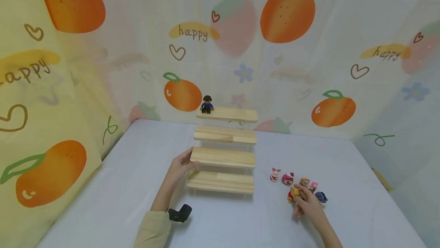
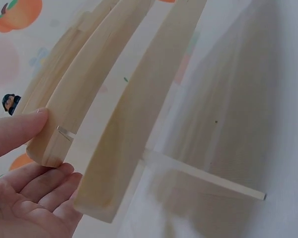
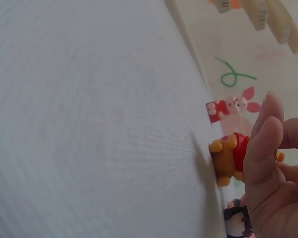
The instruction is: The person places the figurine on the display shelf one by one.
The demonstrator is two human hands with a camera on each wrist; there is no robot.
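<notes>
A four-tier wooden display stand with clear supports stands mid-table. My left hand grips the left end of its second tier from the bottom; in the left wrist view, the thumb lies on the board's top and the fingers are beneath. Right of the stand, my right hand pinches a Winnie the Pooh figurine in a red shirt. The right wrist view shows that yellow bear close to the tablecloth, its head mostly hidden by the fingers.
Around the right hand are a piglet figurine, a dark pink and white figurine, a brown-headed figurine and a blue-grey one. A toy figure in blue sits on the top tier. A black object is by the left sleeve.
</notes>
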